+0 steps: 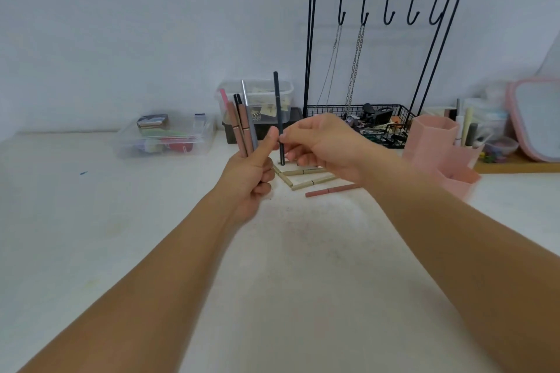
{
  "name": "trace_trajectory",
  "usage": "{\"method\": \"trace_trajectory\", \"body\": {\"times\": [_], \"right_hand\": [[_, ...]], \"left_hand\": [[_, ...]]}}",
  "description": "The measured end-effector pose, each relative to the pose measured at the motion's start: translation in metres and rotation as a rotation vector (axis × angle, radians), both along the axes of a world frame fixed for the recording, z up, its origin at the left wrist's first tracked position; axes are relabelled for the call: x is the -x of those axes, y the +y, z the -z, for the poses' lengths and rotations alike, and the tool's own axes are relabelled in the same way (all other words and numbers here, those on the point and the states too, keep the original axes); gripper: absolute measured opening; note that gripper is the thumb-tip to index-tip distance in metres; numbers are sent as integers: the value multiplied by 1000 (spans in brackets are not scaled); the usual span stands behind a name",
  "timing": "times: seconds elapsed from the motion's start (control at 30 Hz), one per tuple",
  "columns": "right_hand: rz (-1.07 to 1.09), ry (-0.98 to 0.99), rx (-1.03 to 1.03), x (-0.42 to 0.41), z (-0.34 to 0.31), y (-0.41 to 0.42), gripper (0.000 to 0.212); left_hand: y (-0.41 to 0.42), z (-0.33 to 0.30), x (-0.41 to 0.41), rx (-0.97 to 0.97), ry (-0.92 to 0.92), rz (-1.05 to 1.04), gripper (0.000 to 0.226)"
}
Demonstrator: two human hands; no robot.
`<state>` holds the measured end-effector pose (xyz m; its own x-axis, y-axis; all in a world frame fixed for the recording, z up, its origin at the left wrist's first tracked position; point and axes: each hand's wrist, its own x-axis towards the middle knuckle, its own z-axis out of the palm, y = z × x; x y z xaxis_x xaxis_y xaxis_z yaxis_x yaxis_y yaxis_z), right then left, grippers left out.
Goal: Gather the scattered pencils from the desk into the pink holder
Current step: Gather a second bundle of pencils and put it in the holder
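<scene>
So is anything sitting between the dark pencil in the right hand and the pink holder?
Nothing visible does. The right hand pinches the dark pencil upright above the desk, and the pink holder stands to its right with its top open; only bare desk and the person's own wrist lie between.

Bare desk (pixel 91 221) lies left; wire rack (pixel 363 118) crowds pink holder (pixel 430 136).

Plain pale grey-white wall (pixel 151 24) behind; white matte desk surface (pixel 91 236) below, faintly smudged; light wooden board (pixel 521 167) at right edge; soft even light.
</scene>
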<state>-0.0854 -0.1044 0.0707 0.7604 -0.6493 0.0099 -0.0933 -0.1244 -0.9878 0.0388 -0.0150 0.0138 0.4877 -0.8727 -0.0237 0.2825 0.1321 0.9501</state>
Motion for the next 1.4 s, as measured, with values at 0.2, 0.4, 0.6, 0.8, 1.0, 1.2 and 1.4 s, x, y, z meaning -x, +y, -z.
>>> {"method": "trace_trajectory", "body": {"times": [0.2, 0.4, 0.6, 0.8, 1.0, 1.2, 1.4], "right_hand": [[-20, -7, -20, -2, 10, -1, 6], [-18, 56, 55, -3, 13, -4, 6], [61, 177, 330, 6, 2, -12, 14], [254, 617, 971, 29, 18, -62, 24], [229, 701, 1015, 32, 42, -76, 26], [244, 704, 1038, 29, 55, -77, 20], [232, 712, 1008, 28, 55, -77, 18]], "left_hand": [[2, -1, -5, 30, -156, 80, 47], [0, 4, -4, -3, -269, 139, 40], [-1, 3, -4, -61, -238, 78, 19], [0, 4, -9, -76, -101, -35, 23], [-2, 2, -10, -150, -59, -39, 37], [-1, 4, -6, -127, -113, -4, 25], [-2, 5, -4, -125, -125, -16, 29]]}}
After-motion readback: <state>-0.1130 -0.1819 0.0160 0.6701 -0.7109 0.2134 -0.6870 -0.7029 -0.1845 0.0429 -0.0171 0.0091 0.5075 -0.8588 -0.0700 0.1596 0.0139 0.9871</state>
